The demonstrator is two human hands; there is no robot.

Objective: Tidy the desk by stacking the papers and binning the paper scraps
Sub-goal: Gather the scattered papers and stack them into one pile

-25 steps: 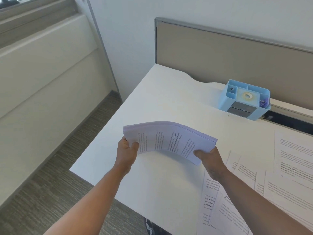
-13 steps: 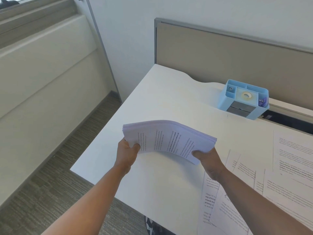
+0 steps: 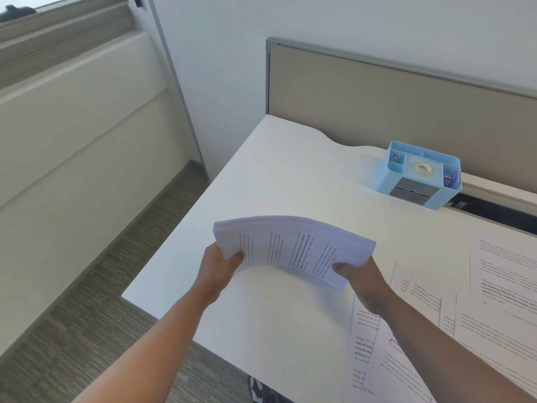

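A thick stack of printed papers (image 3: 293,245) is held above the white desk (image 3: 276,175), bowed upward in the middle. My left hand (image 3: 219,264) grips its left end, thumb on top. My right hand (image 3: 361,276) grips its right end, thumb pressed on the printed face. Several loose printed sheets (image 3: 494,286) lie spread over the right part of the desk, some overlapping near the front edge. No paper scraps are visible.
A light blue desk organiser (image 3: 418,174) with a tape roll stands at the back of the desk, against a beige partition panel (image 3: 377,97). The desk's left edge drops to carpeted floor (image 3: 101,301) beside a wall ledge.
The stack and both hands have barely shifted, a little lower and left. The grip on the papers is unchanged.
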